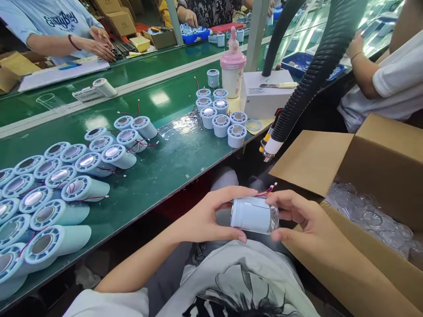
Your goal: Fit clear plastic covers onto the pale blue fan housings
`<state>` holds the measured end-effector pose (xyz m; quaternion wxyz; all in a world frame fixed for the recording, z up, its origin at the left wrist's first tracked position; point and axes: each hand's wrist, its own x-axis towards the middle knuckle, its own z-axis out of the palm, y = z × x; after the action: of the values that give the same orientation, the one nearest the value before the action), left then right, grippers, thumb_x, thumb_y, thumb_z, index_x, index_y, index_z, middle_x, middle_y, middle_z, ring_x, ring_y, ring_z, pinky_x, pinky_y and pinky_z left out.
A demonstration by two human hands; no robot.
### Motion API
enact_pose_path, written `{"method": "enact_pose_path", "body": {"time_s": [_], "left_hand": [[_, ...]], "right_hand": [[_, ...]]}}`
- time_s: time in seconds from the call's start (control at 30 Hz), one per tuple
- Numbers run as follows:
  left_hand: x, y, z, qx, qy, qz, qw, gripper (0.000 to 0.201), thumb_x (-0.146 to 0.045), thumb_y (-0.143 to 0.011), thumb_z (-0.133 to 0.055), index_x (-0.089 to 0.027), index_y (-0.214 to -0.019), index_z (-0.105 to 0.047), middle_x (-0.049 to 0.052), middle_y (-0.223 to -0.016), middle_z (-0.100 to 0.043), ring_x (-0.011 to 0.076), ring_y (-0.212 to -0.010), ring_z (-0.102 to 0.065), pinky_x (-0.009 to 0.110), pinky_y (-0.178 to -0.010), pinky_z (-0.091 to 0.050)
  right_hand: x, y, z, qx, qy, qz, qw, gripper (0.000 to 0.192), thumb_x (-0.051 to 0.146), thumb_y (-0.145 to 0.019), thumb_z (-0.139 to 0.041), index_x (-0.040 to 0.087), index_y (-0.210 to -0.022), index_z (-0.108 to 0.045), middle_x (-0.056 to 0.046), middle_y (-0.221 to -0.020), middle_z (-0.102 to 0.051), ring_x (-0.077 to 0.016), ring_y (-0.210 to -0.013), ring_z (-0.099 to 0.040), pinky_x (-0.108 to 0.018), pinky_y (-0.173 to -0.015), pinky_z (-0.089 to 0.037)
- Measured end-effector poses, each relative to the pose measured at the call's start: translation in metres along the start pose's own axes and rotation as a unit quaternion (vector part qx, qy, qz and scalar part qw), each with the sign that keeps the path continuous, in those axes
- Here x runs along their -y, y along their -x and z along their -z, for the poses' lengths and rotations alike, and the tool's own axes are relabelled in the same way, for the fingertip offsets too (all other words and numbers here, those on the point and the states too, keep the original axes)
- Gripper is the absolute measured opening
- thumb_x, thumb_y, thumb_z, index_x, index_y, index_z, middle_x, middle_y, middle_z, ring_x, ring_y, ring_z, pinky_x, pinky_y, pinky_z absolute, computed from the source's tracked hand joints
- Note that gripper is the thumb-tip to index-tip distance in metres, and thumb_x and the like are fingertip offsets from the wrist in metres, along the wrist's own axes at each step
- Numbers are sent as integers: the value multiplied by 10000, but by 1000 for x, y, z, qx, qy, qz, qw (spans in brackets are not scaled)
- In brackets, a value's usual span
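Note:
Above my lap, my left hand (211,213) grips a light-blue cylindrical housing (250,214) at its rimmed left end, thumb below and fingers above. A clear plastic cup (274,218) fits around the housing's right end, and the fingers and thumb of my right hand (306,220) are closed on it. The housing lies on its side, and thin red and blue wires with a white connector (272,186) stick out above it. How far the clear cup reaches along the housing is hard to tell.
Rows of light-blue housings (86,193) with wires lie on the green bench (165,176); shorter blue pieces (220,125) stand farther right. A black hose (307,79) hangs beside an open carton (337,163) of clear plastic cups (373,215). Co-workers sit across and at right.

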<state>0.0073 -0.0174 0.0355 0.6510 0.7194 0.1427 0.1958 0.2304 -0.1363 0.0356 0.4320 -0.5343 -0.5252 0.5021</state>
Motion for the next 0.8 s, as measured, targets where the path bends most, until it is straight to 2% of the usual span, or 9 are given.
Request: {"method": "enact_pose_path", "body": {"time_s": [0.1, 0.23, 0.4, 0.63, 0.8], "left_hand": [[1, 2, 0, -2, -11, -5, 1000, 796, -148, -652, -847, -280, -1371, -533, 109, -1400, -555, 275, -1289, -530, 413, -1076, -456], [1, 5, 0, 1, -14, -15, 1000, 797, -157, -660, -845, -291, -1377, -523, 107, -1395, -559, 277, -1292, -529, 421, -1074, -459], [1, 7, 1, 1, -33, -30, 999, 792, -160, -664, -842, -306, -1374, -525, 99, -1380, -566, 280, -1296, -525, 400, -1054, -482], [4, 8, 3, 4, -47, -61, 997, 853, -137, -619, -868, -342, -1372, -524, 83, -1390, -560, 270, -1294, -528, 361, -1033, -500], [4, 9, 3, 6, -43, -68, 997, 831, -155, -628, -867, -333, -1369, -534, 94, -1397, -556, 274, -1292, -528, 368, -1022, -509]], "right_hand": [[3, -2, -2, 6, -32, -1, 999, 395, 455, -801, -765, 293, -1131, -620, -56, -1140, -621, -244, -1040, -644, -382, -875, -597], [3, -5, -5, 28, -98, -27, 994, 401, 446, -804, -766, 298, -1143, -609, -52, -1121, -647, -222, -997, -650, -328, -806, -600], [1, -7, -8, 37, -168, -77, 982, 403, 452, -806, -765, 263, -1116, -590, -37, -988, -678, -177, -852, -660, -248, -687, -574], [0, -13, -13, 45, -255, -141, 956, 419, 537, -817, -725, 214, -1020, -551, 31, -759, -639, -125, -665, -663, -221, -607, -580], [-5, -14, -18, 55, -271, -179, 944, 465, 627, -840, -639, 192, -945, -513, 0, -681, -688, -137, -547, -676, -208, -507, -563]]}}
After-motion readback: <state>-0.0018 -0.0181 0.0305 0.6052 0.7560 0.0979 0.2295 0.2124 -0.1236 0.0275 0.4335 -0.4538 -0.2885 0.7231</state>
